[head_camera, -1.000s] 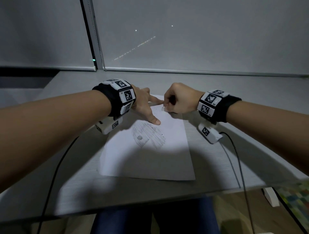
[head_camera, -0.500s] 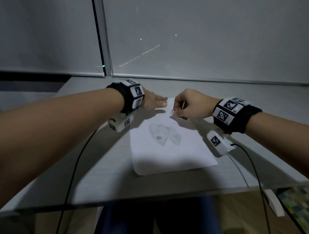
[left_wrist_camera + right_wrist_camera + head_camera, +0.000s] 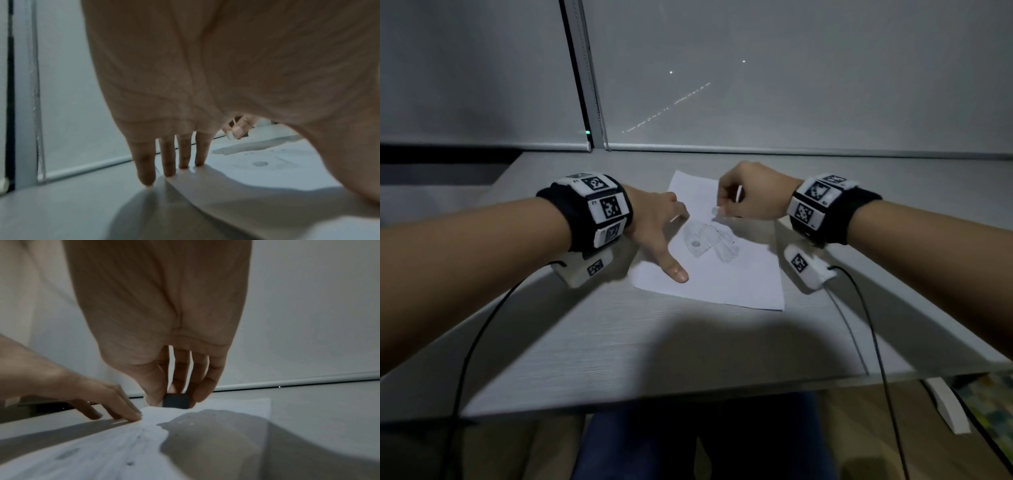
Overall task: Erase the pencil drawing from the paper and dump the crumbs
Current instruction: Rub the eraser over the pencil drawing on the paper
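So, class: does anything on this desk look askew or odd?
The white sheet of paper lies skewed, its edges not square to the grey desk. Its grey pencil drawing looks only partly erased.

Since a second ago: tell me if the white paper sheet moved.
Yes. The white paper sheet has slid away from the front edge of the grey table, toward the window blind, turning slightly.

My right hand (image 3: 751, 195) hides most of the small dark rectangular eraser (image 3: 175, 400). The grey pencil drawing (image 3: 710, 241) blurs into smudges; any crumbs are too small to tell.
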Tool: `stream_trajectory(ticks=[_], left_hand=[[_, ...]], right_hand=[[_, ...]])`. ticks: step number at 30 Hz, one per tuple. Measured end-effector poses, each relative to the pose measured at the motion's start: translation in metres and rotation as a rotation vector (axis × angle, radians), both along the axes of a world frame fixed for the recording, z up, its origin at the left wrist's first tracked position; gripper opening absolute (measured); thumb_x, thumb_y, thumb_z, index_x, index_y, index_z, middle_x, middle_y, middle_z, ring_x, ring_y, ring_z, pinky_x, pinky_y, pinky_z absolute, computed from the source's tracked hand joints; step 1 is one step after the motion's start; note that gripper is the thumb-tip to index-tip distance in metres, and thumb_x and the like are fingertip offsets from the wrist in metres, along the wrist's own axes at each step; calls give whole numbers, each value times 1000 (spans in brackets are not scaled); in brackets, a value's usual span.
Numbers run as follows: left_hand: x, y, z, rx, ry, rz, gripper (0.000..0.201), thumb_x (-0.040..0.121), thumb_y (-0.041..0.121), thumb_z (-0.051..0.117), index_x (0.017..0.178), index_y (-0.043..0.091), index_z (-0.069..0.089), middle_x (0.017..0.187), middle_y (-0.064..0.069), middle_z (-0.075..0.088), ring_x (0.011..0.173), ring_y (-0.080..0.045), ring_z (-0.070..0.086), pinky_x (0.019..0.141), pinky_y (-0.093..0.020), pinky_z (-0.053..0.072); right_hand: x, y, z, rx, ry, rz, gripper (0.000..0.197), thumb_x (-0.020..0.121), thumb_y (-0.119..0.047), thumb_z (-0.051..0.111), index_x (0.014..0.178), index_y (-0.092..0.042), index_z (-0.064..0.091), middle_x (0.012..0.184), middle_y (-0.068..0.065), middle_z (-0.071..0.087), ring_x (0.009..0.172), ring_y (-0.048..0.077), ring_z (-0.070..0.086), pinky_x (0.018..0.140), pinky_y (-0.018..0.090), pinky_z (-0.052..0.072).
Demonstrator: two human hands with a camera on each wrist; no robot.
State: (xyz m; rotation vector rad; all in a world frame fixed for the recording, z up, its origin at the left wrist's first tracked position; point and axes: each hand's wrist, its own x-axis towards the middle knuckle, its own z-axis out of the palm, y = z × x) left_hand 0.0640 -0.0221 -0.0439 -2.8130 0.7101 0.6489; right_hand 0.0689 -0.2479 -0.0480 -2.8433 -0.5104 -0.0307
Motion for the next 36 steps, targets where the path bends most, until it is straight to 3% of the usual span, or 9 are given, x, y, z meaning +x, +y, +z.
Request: stream_trajectory(ticks=[5, 9, 14, 20, 24, 28, 30, 32, 36], left_hand=[[6, -4, -3, 17, 17, 9, 155, 59, 90, 82, 177, 29, 2, 182, 11, 5, 169, -22, 14, 133, -57, 26], [8, -8, -2, 64, 33, 22, 157, 61, 88, 83, 176, 29, -6, 184, 11, -6, 170, -20, 5, 135, -55, 19], [10, -17, 0, 110, 20, 21, 156, 60, 88, 83, 177, 25, 0, 183, 4, 5, 169, -24, 15, 133, -52, 25], [9, -18, -3, 108, 14, 22, 143, 67, 86, 81, 176, 31, 6, 179, 3, 10, 165, -28, 21, 128, -50, 29], [12, -17, -7, 116, 10, 36, 151, 65, 87, 81, 177, 30, -4, 184, 2, 0, 169, -26, 12, 131, -50, 24], [13, -19, -7, 104, 11, 47, 152, 62, 85, 85, 177, 30, 0, 182, 1, 6, 168, -28, 16, 130, -50, 26], [12, -20, -6, 100, 12, 66, 141, 62, 86, 84, 174, 29, 20, 177, -2, 18, 163, -30, 25, 127, -51, 31], [13, -21, -6, 102, 12, 70, 117, 61, 88, 83, 155, 26, 50, 163, -3, 31, 154, -31, 36, 122, -50, 39], [14, -19, -10, 52, 6, 58, 142, 54, 89, 86, 171, 29, 30, 163, -1, 32, 151, -31, 41, 112, -47, 43]], right_hand=[[19, 30, -10, 41, -30, -20, 16, 86, -26, 84, 81, -12, 77, 67, -9, 63, 59, 5, 54, 58, 21, 44], [25, 34, -22, 38, -44, -74, 16, 86, -21, 81, 77, -8, 78, 67, -4, 66, 63, 14, 61, 61, 23, 46], [21, 41, -22, -19, -34, -23, 11, 85, -16, 76, 75, -10, 76, 72, 2, 73, 71, 24, 71, 67, 34, 63], [11, 46, -14, 17, 81, 111, 6, 82, -13, 80, 77, -12, 79, 63, -5, 68, 55, 8, 57, 58, 22, 51], [19, 47, -13, 18, 22, 31, 9, 83, -14, 79, 73, -13, 79, 67, -2, 72, 63, 15, 65, 66, 33, 60], [17, 53, -15, -19, -21, 5, 13, 83, -14, 75, 70, -13, 76, 69, 2, 72, 70, 24, 71, 71, 41, 65], [10, 54, -16, -9, -6, 51, 18, 83, -14, 75, 66, -16, 71, 62, -5, 67, 61, 14, 65, 64, 33, 60], [0, 54, -16, 5, 59, 129, 24, 82, -14, 77, 62, -23, 66, 53, -12, 62, 52, 4, 57, 58, 23, 51], [4, 49, -16, 18, 57, 162, 10, 81, -13, 79, 72, -17, 77, 59, -12, 67, 52, 2, 58, 59, 19, 48]])
